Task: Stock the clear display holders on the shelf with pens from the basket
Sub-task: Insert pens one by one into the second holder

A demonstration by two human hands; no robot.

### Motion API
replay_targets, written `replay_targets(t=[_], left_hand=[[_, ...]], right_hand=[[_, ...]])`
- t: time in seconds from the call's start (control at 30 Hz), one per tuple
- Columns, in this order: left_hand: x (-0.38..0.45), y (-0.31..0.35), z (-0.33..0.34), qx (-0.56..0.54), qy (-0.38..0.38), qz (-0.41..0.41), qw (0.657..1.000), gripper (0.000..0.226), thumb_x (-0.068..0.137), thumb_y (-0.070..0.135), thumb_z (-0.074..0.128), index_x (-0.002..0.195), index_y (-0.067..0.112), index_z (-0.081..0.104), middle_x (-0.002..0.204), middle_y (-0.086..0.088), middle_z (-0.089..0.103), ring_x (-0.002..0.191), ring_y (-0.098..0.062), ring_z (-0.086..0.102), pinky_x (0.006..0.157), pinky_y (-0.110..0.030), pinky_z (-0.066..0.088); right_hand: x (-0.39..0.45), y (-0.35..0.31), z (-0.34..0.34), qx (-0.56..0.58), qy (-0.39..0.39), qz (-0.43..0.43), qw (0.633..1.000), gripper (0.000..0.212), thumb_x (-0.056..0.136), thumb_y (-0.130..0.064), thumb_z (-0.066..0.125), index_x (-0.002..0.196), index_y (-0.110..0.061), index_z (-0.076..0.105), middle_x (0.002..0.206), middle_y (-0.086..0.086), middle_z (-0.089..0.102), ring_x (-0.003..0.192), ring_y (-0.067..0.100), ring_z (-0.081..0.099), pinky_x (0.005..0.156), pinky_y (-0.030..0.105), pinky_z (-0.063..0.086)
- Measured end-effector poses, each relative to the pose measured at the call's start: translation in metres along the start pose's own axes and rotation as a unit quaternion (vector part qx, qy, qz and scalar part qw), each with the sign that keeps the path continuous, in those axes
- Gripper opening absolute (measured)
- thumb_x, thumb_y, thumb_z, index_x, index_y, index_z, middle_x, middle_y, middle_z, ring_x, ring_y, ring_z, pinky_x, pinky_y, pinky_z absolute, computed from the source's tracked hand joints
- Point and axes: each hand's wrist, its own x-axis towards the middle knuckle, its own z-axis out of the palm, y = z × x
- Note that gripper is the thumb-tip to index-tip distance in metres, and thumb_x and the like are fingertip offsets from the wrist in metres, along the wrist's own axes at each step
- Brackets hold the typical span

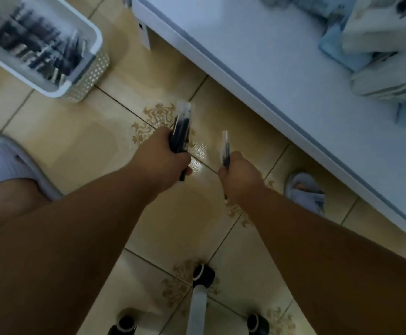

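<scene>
Fingers of the left hand (167, 153) are curled round a bundle of dark pens (181, 131), gripped near the lower ends so the clear caps stick out above the fist; fingers of the right hand (239, 176) are closed round a single pen (225, 148), held low on its barrel. Both hands hang over the tiled floor (81, 141), between the white basket (90, 61) near the floor's far left, where more pens lie, and the front edge of the white shelf (257, 76) on the right. The pens look light, stiff and smooth, so a loose bundle may fan or slip; a firm grip at mid-barrel seems safest. No clear holder can be made out among the blurred packets (378, 44) on the shelf.
</scene>
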Motion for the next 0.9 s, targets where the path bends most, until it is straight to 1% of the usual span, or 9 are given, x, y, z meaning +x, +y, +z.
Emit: replay_targets(t=[0.07, 0.13, 0.27, 0.37, 0.47, 0.57, 0.63, 0.77, 0.9], left_hand=[[-0.022, 0.021, -0.017, 0.010, 0.009, 0.020, 1.000, 0.026, 0.092, 0.010, 0.063, 0.114, 0.020, 0.051, 0.099, -0.006, 0.067, 0.079, -0.016, 0.073, 0.063, -0.036, 0.061], [-0.054, 0.043, -0.035, -0.002, 0.033, 0.047, 0.998, 0.025, 0.090, 0.009, 0.064, 0.110, 0.019, 0.052, 0.097, -0.008, 0.066, 0.077, -0.019, 0.073, 0.069, -0.044, 0.062], [-0.118, 0.080, -0.054, -0.054, 0.031, 0.093, 0.994, 0.024, 0.087, 0.006, 0.067, 0.109, 0.011, 0.056, 0.092, -0.013, 0.066, 0.064, -0.017, 0.073, 0.057, -0.036, 0.059], [-0.182, 0.106, -0.057, -0.118, -0.007, 0.157, 0.980, 0.018, 0.086, 0.000, 0.069, 0.098, 0.009, 0.058, 0.080, -0.015, 0.063, 0.057, -0.019, 0.066, 0.055, -0.034, 0.053], [-0.241, 0.126, -0.048, -0.149, -0.046, 0.219, 0.963, 0.016, 0.088, -0.006, 0.065, 0.095, 0.008, 0.062, 0.078, -0.016, 0.065, 0.057, -0.020, 0.061, 0.058, -0.034, 0.054], [-0.282, 0.139, -0.031, -0.147, -0.100, 0.263, 0.948, 0.021, 0.090, -0.006, 0.063, 0.110, -0.001, 0.061, 0.079, -0.017, 0.065, 0.058, -0.022, 0.059, 0.057, -0.034, 0.051], [-0.306, 0.152, -0.016, -0.138, -0.120, 0.288, 0.940, 0.026, 0.090, -0.006, 0.063, 0.115, 0.002, 0.061, 0.084, -0.016, 0.068, 0.059, -0.022, 0.060, 0.056, -0.035, 0.051], [-0.356, 0.181, 0.018, -0.098, -0.147, 0.348, 0.921, 0.031, 0.089, -0.004, 0.066, 0.118, 0.009, 0.063, 0.091, -0.011, 0.072, 0.064, -0.016, 0.065, 0.063, -0.033, 0.051], [-0.397, 0.208, 0.051, -0.041, -0.171, 0.398, 0.900, 0.037, 0.085, -0.001, 0.072, 0.119, 0.010, 0.062, 0.090, -0.010, 0.073, 0.070, -0.019, 0.066, 0.064, -0.034, 0.051]], right_hand=[[-0.026, -0.037, -0.033, 0.075, 0.010, -0.057, 0.996, 0.021, 0.100, -0.030, 0.043, 0.109, -0.013, 0.050, 0.085, 0.001, 0.056, 0.074, 0.019, 0.056, 0.062, 0.032, 0.043], [-0.067, -0.069, -0.071, 0.124, 0.018, -0.106, 0.986, 0.018, 0.100, -0.033, 0.042, 0.101, -0.018, 0.052, 0.085, 0.001, 0.056, 0.076, 0.019, 0.057, 0.064, 0.033, 0.046], [-0.150, -0.104, -0.131, 0.224, 0.041, -0.158, 0.961, 0.025, 0.101, -0.028, 0.046, 0.076, -0.029, 0.043, 0.075, -0.003, 0.052, 0.066, 0.011, 0.050, 0.059, 0.029, 0.037], [-0.213, -0.111, -0.170, 0.313, 0.102, -0.164, 0.930, 0.022, 0.097, -0.031, 0.050, 0.076, -0.024, 0.047, 0.074, 0.003, 0.055, 0.066, 0.023, 0.053, 0.065, 0.040, 0.047], [-0.265, -0.100, -0.202, 0.344, 0.161, -0.165, 0.910, 0.022, 0.095, -0.034, 0.053, 0.078, -0.019, 0.050, 0.073, 0.005, 0.058, 0.066, 0.023, 0.055, 0.067, 0.045, 0.051], [-0.309, -0.079, -0.226, 0.379, 0.208, -0.172, 0.885, 0.022, 0.095, -0.032, 0.056, 0.079, -0.017, 0.052, 0.067, 0.000, 0.055, 0.057, 0.014, 0.050, 0.055, 0.029, 0.042], [-0.337, -0.063, -0.240, 0.391, 0.237, -0.174, 0.872, 0.022, 0.095, -0.033, 0.057, 0.081, -0.017, 0.054, 0.067, 0.000, 0.054, 0.056, 0.014, 0.050, 0.056, 0.027, 0.040], [-0.394, -0.027, -0.268, 0.404, 0.291, -0.169, 0.851, 0.022, 0.096, -0.034, 0.054, 0.082, -0.018, 0.052, 0.071, 0.006, 0.055, 0.060, 0.019, 0.050, 0.059, 0.034, 0.042], [-0.447, 0.009, -0.299, 0.389, 0.370, -0.174, 0.826, 0.018, 0.098, -0.032, 0.053, 0.083, -0.021, 0.054, 0.067, -0.002, 0.055, 0.057, 0.012, 0.050, 0.055, 0.027, 0.037]])
